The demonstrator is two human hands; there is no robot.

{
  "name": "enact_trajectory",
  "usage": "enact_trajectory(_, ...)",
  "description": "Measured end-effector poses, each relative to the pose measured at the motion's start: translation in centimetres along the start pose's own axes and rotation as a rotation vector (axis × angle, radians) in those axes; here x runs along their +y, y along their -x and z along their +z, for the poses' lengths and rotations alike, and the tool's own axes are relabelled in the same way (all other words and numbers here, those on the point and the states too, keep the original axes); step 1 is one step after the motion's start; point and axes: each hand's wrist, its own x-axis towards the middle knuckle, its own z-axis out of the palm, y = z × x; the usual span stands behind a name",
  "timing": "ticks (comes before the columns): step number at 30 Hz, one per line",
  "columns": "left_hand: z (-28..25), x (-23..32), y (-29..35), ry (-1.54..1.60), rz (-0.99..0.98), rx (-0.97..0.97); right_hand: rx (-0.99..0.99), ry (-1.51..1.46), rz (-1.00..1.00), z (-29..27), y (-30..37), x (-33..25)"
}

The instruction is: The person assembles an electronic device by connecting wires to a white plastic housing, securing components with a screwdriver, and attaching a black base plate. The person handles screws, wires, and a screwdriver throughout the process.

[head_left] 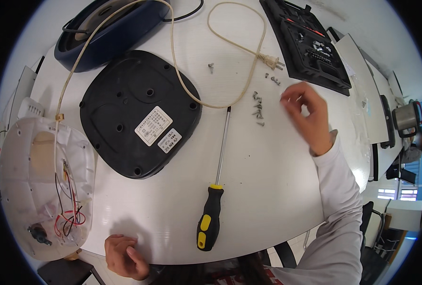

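The bright table (277, 190) shows soft glare; edges bend.

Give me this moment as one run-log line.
left hand: near edge of table | right hand: right of loose screws, grip unclear | screwdriver: on table | black base: labels up

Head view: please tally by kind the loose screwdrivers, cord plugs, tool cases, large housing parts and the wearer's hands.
Loose screwdriver: 1
Cord plug: 1
Tool case: 1
Large housing parts: 3 (black base, white shell, blue shell)
Wearer's hands: 2 (left hand, right hand)
Total: 8
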Motion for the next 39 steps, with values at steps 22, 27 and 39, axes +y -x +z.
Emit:
enact_trajectory(22, 0.0, 0.2, -0.2, -0.010, 0.025, -0.025, -0.151, 0.140, -0.076, 1.4, 0.8, -1.4)
enact_trajectory(27, 0.0, 0.2, -0.2, -0.012, 0.023, -0.031, -0.135, 0.170, -0.070, 1.4, 0.9, -1.2)
enact_trajectory(39, -0.1, 0.1, -0.1, 0.000, 0.027, -0.033, -0.048, 0.173, 0.020, 0.3, 0.4, 0.1)
